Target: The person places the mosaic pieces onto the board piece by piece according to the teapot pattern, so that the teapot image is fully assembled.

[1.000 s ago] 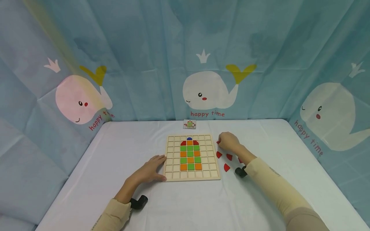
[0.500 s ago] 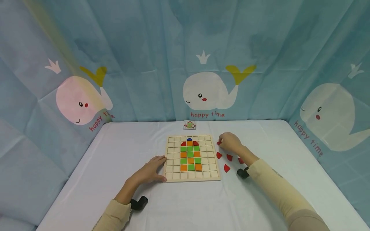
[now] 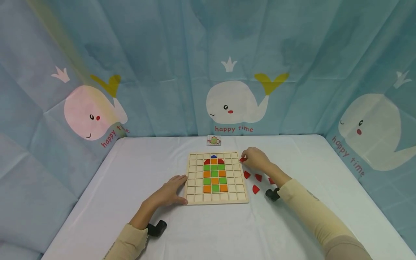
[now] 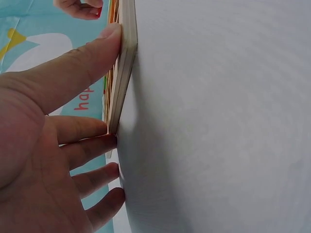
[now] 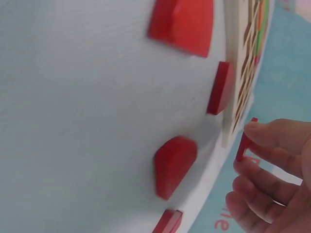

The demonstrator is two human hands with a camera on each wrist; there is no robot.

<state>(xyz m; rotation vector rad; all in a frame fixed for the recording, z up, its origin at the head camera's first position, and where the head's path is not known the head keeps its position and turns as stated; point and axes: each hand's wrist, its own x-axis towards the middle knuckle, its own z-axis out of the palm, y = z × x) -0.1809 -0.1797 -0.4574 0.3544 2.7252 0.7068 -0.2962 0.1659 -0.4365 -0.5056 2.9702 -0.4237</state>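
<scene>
A wooden grid board (image 3: 198, 198) lies on the white table, with green and orange squares, two red quarter-round pieces and a blue half-round piece set in its cells. My left hand (image 3: 169, 191) rests at the board's left edge, thumb on the near corner and fingers spread along the side, as the left wrist view also shows. Just off the board's upper right side, my right hand (image 3: 256, 159) pinches a red quarter-round piece (image 5: 245, 143) between thumb and fingertips, lifted above the table. Several more red quarter-round pieces (image 3: 256, 189) lie below that hand, right of the board.
A small pattern card (image 3: 213, 140) lies behind the board near the table's back edge. Black wrist devices (image 3: 157, 228) sit at both wrists. A blue curtain (image 3: 162, 90) printed with whales stands round the table (image 3: 208, 231).
My right hand has lifted the red quarter-round piece and shifted it slightly left, towards the board's edge. The left hand stays in place on the board.
</scene>
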